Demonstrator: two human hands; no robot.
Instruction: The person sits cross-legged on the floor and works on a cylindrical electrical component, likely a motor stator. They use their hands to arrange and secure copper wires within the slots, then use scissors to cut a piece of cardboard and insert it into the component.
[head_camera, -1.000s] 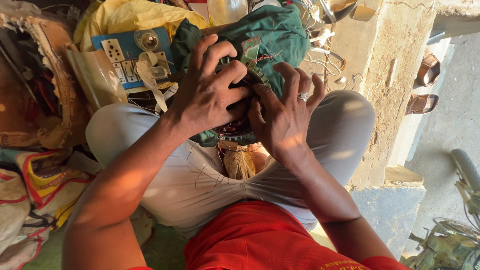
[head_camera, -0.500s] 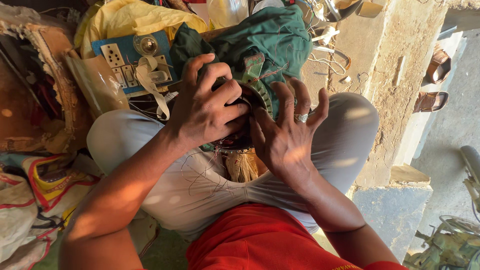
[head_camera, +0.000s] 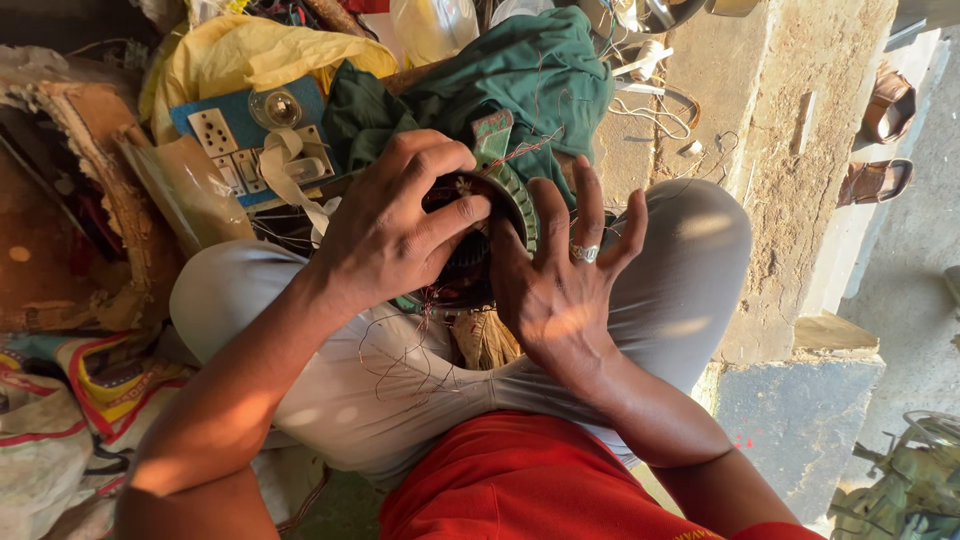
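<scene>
1. Head view: the left hand (head_camera: 385, 235) curls over a round, dark motor winding (head_camera: 470, 262) resting in the person's lap, fingers closed around its top edge
2. The right hand (head_camera: 560, 285) presses against the winding's right side, fingers spread and open, a ring (head_camera: 585, 253) on one finger
3. Thin copper wires (head_camera: 420, 335) trail from the winding over the grey trousers (head_camera: 400, 380)
4. A green cloth (head_camera: 520, 80) lies just behind the winding; a blue switchboard (head_camera: 245, 145) sits left of it

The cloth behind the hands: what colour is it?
Dark green cloth, seen best in the head view.
</scene>
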